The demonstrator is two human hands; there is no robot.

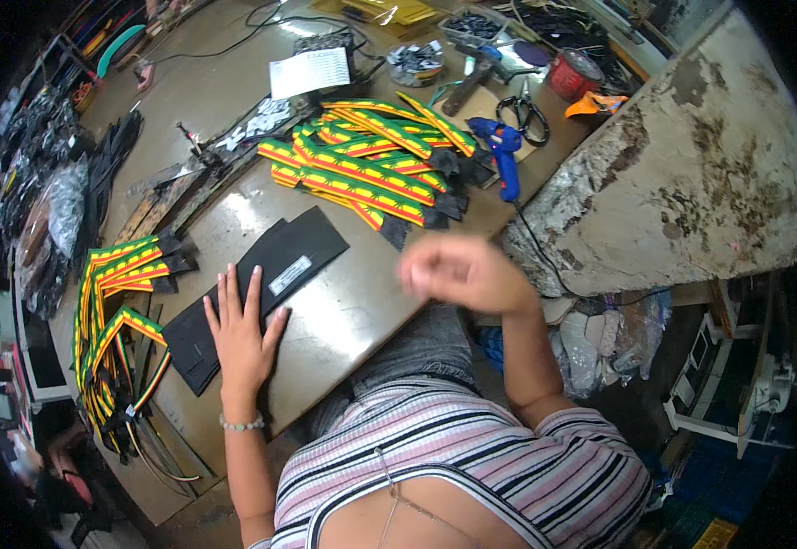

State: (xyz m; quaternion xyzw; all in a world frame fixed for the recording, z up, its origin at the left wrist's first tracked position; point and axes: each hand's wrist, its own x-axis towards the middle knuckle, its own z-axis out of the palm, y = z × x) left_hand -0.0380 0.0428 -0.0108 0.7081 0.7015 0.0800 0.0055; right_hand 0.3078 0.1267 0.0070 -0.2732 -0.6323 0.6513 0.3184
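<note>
A flat black panel (319, 240), fabric or leather-like, lies slantwise on the table with a small white printed label (290, 275) on it. Pressed flat on its middle is my left hand (239, 331), open, fingers spread, with the label just right of the fingertips. My right hand (468, 273) hovers past the panel's right end, over the table's near edge. Its fingers look curled but are smeared by motion, so whether anything is in them cannot be told. Beyond lies a pile of green, yellow and red patterned strips (362, 174) with black ends.
More patterned strips (96, 311) lie at the left. A blue glue gun (499, 151), its cord trailing over the edge, lies by black-handled scissors (524, 119) and a hammer (468, 90). White labels (266, 119) are scattered on the table. A worn slab (682, 165) rises at right.
</note>
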